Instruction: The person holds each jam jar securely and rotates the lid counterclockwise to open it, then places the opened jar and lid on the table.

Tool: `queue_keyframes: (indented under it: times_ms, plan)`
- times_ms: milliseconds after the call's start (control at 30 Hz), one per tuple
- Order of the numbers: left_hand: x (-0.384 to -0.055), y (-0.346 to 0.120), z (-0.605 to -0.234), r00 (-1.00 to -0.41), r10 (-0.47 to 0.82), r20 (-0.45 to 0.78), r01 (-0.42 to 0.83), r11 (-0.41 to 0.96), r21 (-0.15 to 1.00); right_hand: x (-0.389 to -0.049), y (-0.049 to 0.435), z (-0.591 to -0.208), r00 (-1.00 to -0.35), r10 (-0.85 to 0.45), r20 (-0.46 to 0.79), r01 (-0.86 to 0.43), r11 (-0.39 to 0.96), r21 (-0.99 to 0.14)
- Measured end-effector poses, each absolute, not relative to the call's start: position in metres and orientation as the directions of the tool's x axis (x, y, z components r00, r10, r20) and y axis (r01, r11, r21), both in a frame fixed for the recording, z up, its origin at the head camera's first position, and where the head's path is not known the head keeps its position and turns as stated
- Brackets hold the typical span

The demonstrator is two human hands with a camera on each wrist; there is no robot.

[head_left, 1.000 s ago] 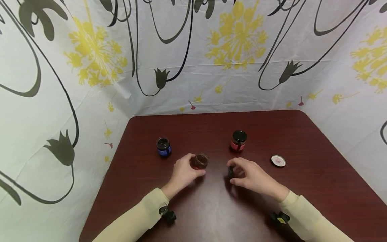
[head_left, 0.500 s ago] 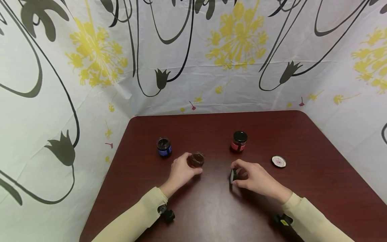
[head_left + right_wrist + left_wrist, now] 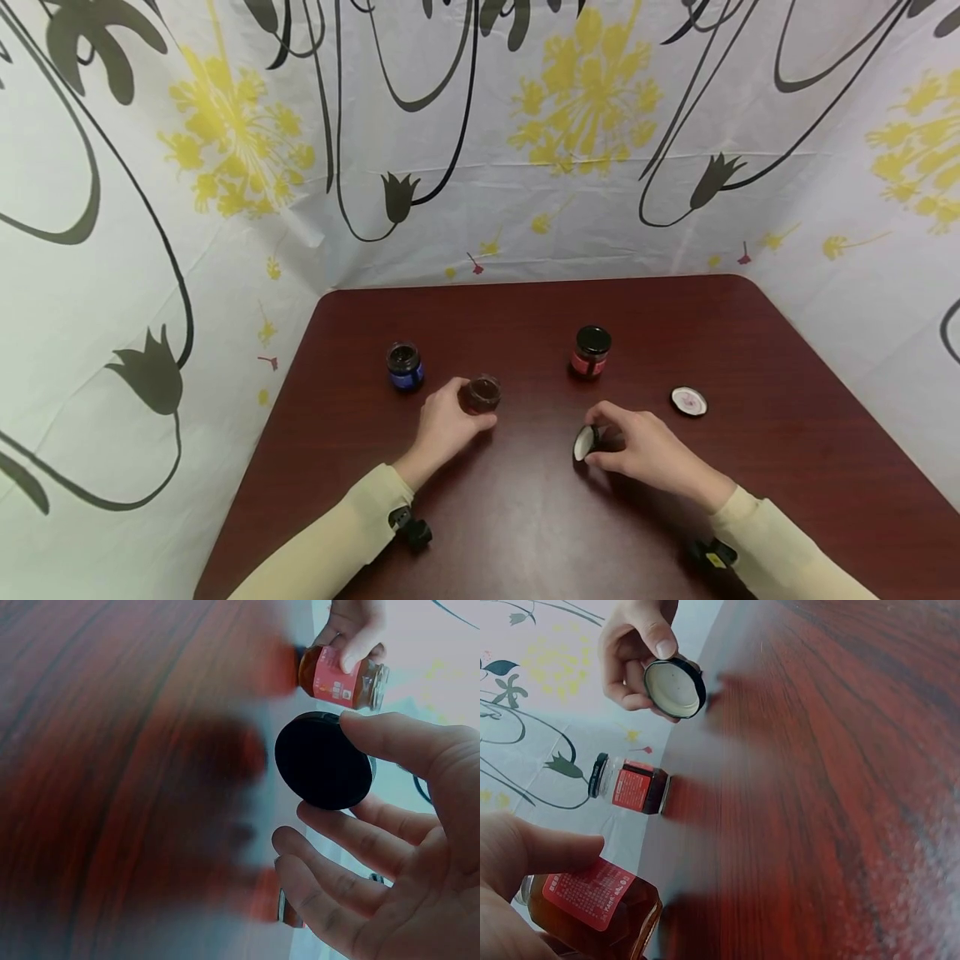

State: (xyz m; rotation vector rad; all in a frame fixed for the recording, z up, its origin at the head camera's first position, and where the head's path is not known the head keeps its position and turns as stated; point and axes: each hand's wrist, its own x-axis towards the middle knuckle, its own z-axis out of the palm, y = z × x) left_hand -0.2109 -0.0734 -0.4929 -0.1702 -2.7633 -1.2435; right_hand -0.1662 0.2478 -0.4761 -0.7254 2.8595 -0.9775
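My left hand [image 3: 447, 423] grips an uncapped glass jar [image 3: 482, 394] round its side. In the left wrist view this jar [image 3: 600, 904] shows a red label and brown contents, with the thumb on the label. To the right of it, my right hand [image 3: 643, 446] pinches a black jar lid [image 3: 585, 442] by its edge. The lid stands on edge, its pale inside turned toward the left hand; the right wrist view shows the lid's black top [image 3: 324, 761]. Behind the right hand stands a capped jar [image 3: 590, 352] with a red label.
An uncapped jar [image 3: 406, 367] with a blue label stands back left on the dark red table [image 3: 495, 325]. Another lid [image 3: 688, 402] lies on the right, white inside up. A patterned cloth [image 3: 480, 142] hangs behind and at both sides.
My left hand has shifted a little left with the jar. My right hand has moved slightly right and nearer, and the lid has turned so that its pale inside shows.
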Motion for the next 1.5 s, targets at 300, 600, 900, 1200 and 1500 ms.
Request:
queue_keyframes:
  times_ms: [300,600,900,1200,1500]
  plan:
    - [-0.214,-0.076,-0.495,-0.984,0.025,0.174,0.148,0.655,0.741,-0.164,0.256,-0.477,-0.908,-0.403,0.115,-0.391,0.717,-0.577]
    - [-0.217,-0.081,-0.498,-0.984,-0.022,0.174,0.123,0.623,0.772,-0.163,0.266,-0.480,-0.923,-0.370,0.104,-0.365,0.761,-0.536]
    - [-0.224,-0.085,-0.502,-0.983,-0.056,0.178,0.107,0.613,0.783,-0.160,0.274,-0.478,-0.936,-0.337,0.099,-0.338,0.787,-0.517]
    - [-0.226,-0.089,-0.503,-0.979,-0.076,0.188,0.106,0.599,0.793,-0.156,0.286,-0.477,-0.954,-0.293,0.064,-0.284,0.814,-0.507]
    - [-0.229,-0.093,-0.505,-0.974,-0.109,0.199,0.095,0.598,0.795,-0.153,0.301,-0.480,-0.966,-0.250,0.063,-0.249,0.841,-0.481]
